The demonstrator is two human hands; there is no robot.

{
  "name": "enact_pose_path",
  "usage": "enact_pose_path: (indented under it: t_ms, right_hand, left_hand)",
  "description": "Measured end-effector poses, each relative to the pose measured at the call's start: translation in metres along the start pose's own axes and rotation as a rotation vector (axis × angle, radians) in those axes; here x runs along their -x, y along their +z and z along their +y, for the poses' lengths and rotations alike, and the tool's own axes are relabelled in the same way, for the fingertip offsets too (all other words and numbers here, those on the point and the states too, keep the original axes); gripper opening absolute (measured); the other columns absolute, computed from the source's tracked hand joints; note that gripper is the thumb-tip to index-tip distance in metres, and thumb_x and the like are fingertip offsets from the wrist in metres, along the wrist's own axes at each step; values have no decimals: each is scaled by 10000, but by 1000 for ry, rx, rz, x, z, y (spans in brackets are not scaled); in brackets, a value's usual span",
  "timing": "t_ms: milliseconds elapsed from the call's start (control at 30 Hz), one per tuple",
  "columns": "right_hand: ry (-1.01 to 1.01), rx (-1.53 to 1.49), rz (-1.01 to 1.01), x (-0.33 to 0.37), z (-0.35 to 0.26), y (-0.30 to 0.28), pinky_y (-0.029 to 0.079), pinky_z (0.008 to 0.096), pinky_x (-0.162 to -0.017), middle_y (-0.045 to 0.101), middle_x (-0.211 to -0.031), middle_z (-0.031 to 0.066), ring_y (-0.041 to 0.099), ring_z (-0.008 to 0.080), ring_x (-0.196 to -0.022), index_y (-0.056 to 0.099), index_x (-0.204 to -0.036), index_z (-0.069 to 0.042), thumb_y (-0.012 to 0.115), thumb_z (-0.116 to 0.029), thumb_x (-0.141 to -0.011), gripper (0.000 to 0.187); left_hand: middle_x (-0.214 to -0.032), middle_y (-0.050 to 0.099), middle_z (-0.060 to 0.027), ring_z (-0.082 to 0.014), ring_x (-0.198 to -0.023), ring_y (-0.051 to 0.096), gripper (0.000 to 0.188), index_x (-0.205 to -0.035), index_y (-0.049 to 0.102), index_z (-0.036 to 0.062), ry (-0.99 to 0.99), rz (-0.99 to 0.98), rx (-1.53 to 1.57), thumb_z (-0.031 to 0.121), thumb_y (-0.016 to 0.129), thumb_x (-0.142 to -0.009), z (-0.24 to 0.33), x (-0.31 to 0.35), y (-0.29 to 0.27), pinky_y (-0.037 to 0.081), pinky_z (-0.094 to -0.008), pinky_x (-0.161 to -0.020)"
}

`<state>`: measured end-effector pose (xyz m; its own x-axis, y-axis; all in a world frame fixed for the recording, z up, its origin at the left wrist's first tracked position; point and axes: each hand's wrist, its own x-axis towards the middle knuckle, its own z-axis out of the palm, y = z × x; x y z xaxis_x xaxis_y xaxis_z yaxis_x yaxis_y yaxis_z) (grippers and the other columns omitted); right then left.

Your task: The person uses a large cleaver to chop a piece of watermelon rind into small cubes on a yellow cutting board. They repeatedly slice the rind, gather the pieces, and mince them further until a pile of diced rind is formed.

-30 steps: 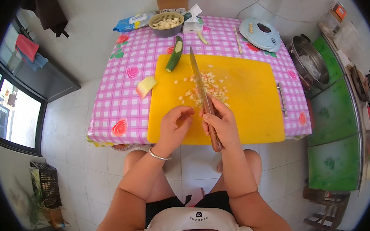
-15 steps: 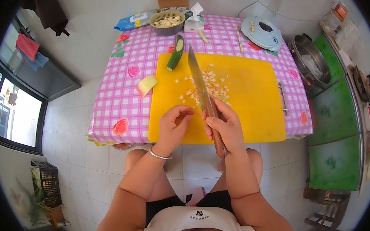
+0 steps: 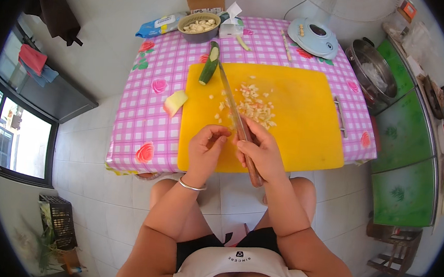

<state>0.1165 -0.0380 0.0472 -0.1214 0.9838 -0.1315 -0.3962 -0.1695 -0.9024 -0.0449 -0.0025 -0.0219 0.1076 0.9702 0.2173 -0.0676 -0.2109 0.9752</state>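
My right hand [image 3: 260,149] is closed around the wooden handle of a long kitchen knife [image 3: 227,90]. The blade slants up and left over the yellow cutting board [image 3: 306,118], its tip close to a green cucumber [image 3: 209,65] with a pale cut patch. Beside the blade, my left hand [image 3: 206,147] has its fingers curled and thumb drawn in; whatever it may hold is hidden. Small pale chopped pieces [image 3: 257,107] lie scattered mid-board, right of the blade. At the board's left edge rests a pale wedge with a pink side [image 3: 175,103].
A checked pink tablecloth [image 3: 148,92] covers the table. Along the back stand a basket of pale pieces [image 3: 199,26], a wipes pack [image 3: 158,26], a tissue box [image 3: 231,30] and a light-blue appliance [image 3: 311,37]. Farther right are a large metal pot [image 3: 373,72] and green cabinets [image 3: 407,136].
My right hand has shifted slightly left with the knife. The blade's tip has swung left toward the cucumber. My left hand stays nearly in place, still curled.
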Motion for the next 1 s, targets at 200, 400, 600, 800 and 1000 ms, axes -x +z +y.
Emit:
enact_pose_path:
  t_ms: [200, 400, 600, 800, 1000]
  right_hand:
    - [-47, 59, 57, -4, 2, -8, 457, 243, -510, 571, -895, 33, 564, 99, -609, 426, -1469, -15, 596, -13, -888, 605]
    - [-73, -18, 78, 11, -17, -9, 457, 245, -512, 577, -914, 53, 560, 103, -604, 437, -1462, -7, 594, 6, -879, 604]
    - [-116, -5, 122, -3, -9, -18, 455, 242, -503, 580, -912, 66, 558, 111, -596, 439, -1463, -3, 585, 15, -872, 609]
    - [-176, 16, 178, 5, -17, -24, 450, 244, -496, 585, -903, 65, 550, 112, -581, 447, -1465, -13, 570, 14, -866, 612]
    - [-151, 1, 184, 8, -23, -25, 447, 242, -494, 586, -874, 53, 549, 109, -579, 454, -1459, -11, 585, 12, -865, 609]
  left_hand:
    - [-1038, 678, -74, -137, -980, 640, 194, -1113, 614, -22, -49, -64, 21, -67, 567, -931, 1, 0, 1, 506, -259, -883]
    - [-990, 700, -64, -118, -915, 658, 162, -1072, 641, -16, -28, -11, 39, -49, 591, -922, -1, 1, 0, 519, -245, -825]
    - [-984, 702, -62, -116, -908, 658, 157, -1069, 646, -12, -15, -26, 11, -33, 598, -920, 1, 0, 1, 518, -246, -822]
    - [-985, 706, -62, -115, -904, 657, 152, -1066, 648, -14, -3, -45, -3, -23, 599, -923, 1, -1, 3, 516, -245, -815]
    - [-984, 706, -61, -110, -907, 655, 152, -1065, 651, -13, -1, -40, -20, -18, 604, -921, 0, -1, 1, 515, -242, -809]
